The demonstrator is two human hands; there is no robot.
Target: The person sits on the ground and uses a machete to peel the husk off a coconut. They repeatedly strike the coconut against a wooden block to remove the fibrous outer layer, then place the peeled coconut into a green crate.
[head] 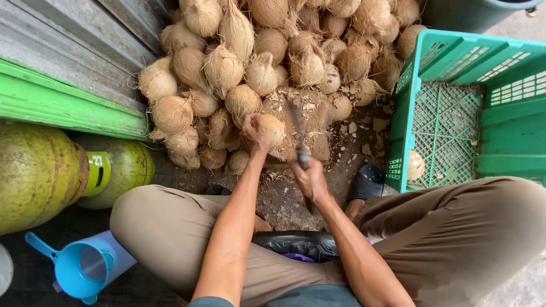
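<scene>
Coconut sat on chopping block, at near foot of coconut pile; we clasped it with left hand, fingers curled over husk. Right hand clenched on cleaver, blade above block. Green crate stood right of pile.

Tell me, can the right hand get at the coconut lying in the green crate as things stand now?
Probably not at once. The right hand is closed around a knife, and the crate wall stands between it and the coconut, so it would have to go over the rim.
</scene>
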